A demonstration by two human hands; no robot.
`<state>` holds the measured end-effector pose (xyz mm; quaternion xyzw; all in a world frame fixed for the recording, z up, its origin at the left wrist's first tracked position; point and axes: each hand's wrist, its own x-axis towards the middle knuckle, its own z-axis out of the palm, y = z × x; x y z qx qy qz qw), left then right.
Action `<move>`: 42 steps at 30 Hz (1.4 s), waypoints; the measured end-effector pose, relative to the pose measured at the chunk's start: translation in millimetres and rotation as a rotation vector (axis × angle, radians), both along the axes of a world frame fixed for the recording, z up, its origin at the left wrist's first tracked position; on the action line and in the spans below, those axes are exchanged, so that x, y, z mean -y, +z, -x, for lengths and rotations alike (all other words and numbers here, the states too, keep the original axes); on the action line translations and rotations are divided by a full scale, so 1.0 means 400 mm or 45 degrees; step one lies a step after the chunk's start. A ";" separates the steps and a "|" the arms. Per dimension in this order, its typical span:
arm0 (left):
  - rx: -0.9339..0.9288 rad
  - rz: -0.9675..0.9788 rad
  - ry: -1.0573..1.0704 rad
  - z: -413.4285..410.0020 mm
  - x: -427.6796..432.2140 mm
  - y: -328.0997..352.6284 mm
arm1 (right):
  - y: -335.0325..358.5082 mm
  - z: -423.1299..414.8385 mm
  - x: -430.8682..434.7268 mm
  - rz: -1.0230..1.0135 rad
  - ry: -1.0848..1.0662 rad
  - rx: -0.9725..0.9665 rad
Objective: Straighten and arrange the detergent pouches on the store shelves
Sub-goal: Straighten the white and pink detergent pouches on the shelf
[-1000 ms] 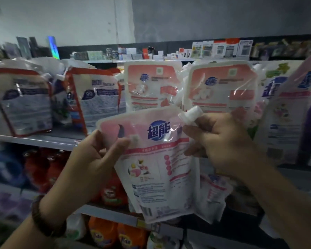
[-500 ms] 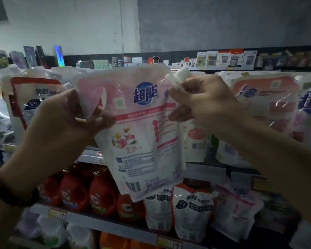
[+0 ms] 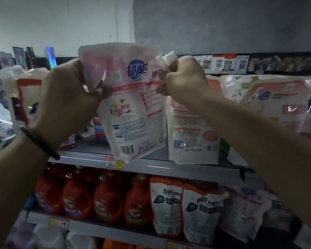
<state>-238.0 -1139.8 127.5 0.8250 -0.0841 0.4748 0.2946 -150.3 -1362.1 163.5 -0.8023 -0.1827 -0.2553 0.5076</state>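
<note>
Left of centre, the left hand (image 3: 68,97) grips an upper corner of the pink detergent pouch (image 3: 133,108); the right hand (image 3: 183,76) pinches it beneath the cap (image 3: 169,58). Held mid-frame over the shelf (image 3: 169,166), its soft base could buckle on landing and topple the neighbouring pouch (image 3: 192,130).

dim light; pale wall (image 3: 52,24) meets darker grey wall (image 3: 223,24) above grey metal shelves (image 3: 169,167).

Held pouch (image 3: 131,105) hangs before the upper shelf (image 3: 169,167), bottles (image 3: 106,200) below.
</note>
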 end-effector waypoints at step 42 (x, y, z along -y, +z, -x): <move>-0.238 0.069 -0.091 -0.147 0.061 -0.138 | 0.003 0.044 0.168 0.114 0.035 0.019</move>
